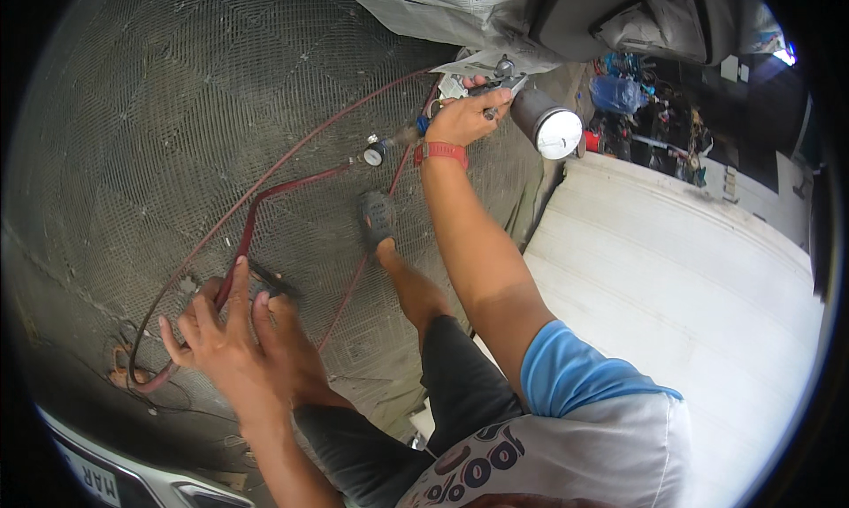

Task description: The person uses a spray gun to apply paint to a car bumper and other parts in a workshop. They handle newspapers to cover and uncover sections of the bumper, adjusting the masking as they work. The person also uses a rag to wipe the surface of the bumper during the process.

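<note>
My right hand point(473, 114), with a red band at the wrist, is wrapped round a spray gun point(504, 70). The gun's grey paint cup point(544, 123), topped by a white round lid, sticks out to the right of my fingers. Below the grip, a blue fitting and a round pressure gauge point(373, 156) join a red air hose point(292, 188). Lower left, my left hand point(230, 344) has its fingers spread. The index finger lies against the hose, which runs partly hidden behind the hand.
Newspaper masking point(424, 8) hangs beside a dark grey part point(584, 22) at the top. A large white panel point(672, 278) fills the right side. Tools and a blue bag point(616, 94) lie upper right. A vehicle's front point(115, 473) stands lower left. The hose loops over the patterned floor point(212, 110).
</note>
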A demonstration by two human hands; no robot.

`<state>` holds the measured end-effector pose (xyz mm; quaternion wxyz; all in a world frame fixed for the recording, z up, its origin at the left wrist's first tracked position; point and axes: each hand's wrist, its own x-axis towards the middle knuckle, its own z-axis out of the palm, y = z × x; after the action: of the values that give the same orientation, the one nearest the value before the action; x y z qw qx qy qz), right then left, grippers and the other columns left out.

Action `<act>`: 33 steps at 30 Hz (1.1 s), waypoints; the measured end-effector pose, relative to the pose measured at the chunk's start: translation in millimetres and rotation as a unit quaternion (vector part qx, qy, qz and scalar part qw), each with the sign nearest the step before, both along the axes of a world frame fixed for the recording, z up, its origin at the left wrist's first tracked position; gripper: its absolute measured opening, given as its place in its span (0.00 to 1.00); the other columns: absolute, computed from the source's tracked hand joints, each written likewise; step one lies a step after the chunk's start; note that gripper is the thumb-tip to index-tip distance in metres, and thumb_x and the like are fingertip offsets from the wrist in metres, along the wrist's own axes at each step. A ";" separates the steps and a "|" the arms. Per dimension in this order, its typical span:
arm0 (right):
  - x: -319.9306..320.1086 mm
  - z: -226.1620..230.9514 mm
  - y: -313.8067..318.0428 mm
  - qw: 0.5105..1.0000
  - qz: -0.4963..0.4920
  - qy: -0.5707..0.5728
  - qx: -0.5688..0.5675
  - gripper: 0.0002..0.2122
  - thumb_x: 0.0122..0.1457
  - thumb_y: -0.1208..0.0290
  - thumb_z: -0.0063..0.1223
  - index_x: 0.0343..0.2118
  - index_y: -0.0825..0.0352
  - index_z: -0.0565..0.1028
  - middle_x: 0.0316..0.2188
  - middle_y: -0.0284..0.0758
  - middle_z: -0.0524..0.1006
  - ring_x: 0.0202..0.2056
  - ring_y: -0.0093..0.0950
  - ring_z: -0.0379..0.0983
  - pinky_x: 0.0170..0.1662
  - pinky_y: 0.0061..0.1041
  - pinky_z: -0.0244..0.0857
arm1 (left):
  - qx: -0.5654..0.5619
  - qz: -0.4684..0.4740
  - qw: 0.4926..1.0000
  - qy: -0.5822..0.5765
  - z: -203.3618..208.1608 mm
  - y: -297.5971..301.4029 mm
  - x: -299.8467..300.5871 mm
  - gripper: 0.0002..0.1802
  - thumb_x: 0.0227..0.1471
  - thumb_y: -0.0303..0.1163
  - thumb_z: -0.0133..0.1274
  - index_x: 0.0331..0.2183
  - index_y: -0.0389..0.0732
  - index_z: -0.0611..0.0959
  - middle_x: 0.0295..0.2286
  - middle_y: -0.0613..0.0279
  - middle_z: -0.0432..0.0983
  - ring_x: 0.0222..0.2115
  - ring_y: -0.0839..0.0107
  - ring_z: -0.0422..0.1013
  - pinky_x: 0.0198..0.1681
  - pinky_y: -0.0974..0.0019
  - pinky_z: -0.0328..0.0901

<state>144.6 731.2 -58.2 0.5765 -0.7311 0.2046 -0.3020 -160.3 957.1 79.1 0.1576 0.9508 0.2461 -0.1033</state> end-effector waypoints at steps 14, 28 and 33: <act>0.8 49.0 92.1 0.988 0.040 -0.128 -0.071 0.30 0.78 0.41 0.30 0.49 0.72 0.69 0.41 0.40 0.80 0.38 0.26 0.80 0.22 0.18 0.70 | -0.037 -0.019 0.999 0.021 -34.1 101.8 -34.5 0.24 0.70 0.51 0.52 0.62 0.58 0.83 0.49 0.62 0.76 0.55 0.62 0.71 0.73 0.30 0.43; 10.3 138.8 185.3 0.954 0.163 -0.232 -0.098 0.29 0.78 0.43 0.32 0.48 0.72 0.70 0.44 0.42 0.81 0.42 0.28 0.81 0.25 0.21 0.73 | -0.103 0.031 0.994 0.003 -9.9 142.8 -56.2 0.27 0.70 0.52 0.51 0.65 0.55 0.79 0.50 0.59 0.74 0.59 0.59 0.69 0.73 0.28 0.39; 1.4 150.0 196.6 0.953 0.176 -0.221 -0.112 0.30 0.78 0.42 0.33 0.49 0.73 0.71 0.45 0.41 0.81 0.43 0.27 0.81 0.27 0.22 0.74 | -0.114 0.027 0.993 -0.014 -10.3 144.8 -68.1 0.28 0.71 0.53 0.50 0.65 0.54 0.79 0.50 0.58 0.74 0.60 0.59 0.68 0.73 0.29 0.38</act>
<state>146.1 927.8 91.8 0.5654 -0.7304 -0.0953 -0.3711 -228.3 1101.9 68.8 0.2712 0.9211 0.2556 -0.1129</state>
